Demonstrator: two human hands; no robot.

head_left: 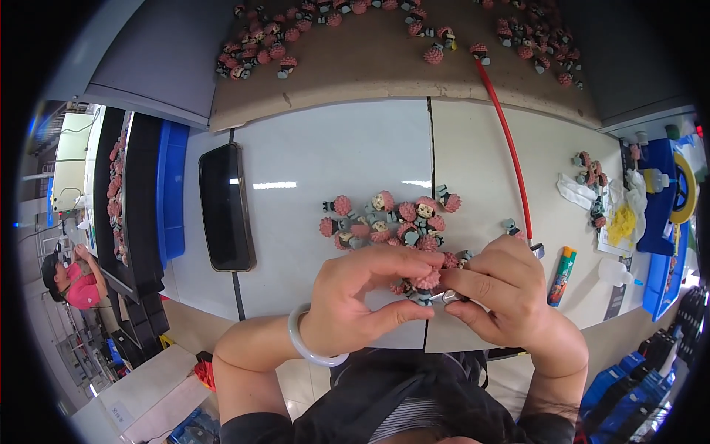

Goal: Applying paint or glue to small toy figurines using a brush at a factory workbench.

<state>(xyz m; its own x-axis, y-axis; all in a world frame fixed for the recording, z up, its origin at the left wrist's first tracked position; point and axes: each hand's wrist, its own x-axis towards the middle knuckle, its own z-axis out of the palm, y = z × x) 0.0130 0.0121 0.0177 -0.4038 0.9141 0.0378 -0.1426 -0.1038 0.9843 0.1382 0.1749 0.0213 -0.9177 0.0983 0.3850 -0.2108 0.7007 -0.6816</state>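
Near the front edge of the white table, my left hand point(353, 292) is closed round a small figurine point(425, 281) with bumpy pink hair and a grey-green body. A pale bangle point(299, 337) circles my left wrist. My right hand point(510, 288) pinches a small silver metal piece point(450, 296), its tip at the figurine's lower part. Its exact kind is mostly hidden by my fingers. Just beyond my hands lies a loose pile of similar figurines point(384, 214), some partly covered by my left fingers.
A black phone point(225, 207) lies left of the pile. To the right are a red rod point(510, 148) with a metal end, a lighter point(563, 275) and a white bottle point(615, 274). More figurines cover a brown shelf point(355, 66) at the back. Far left, a person point(78, 281) sits working.
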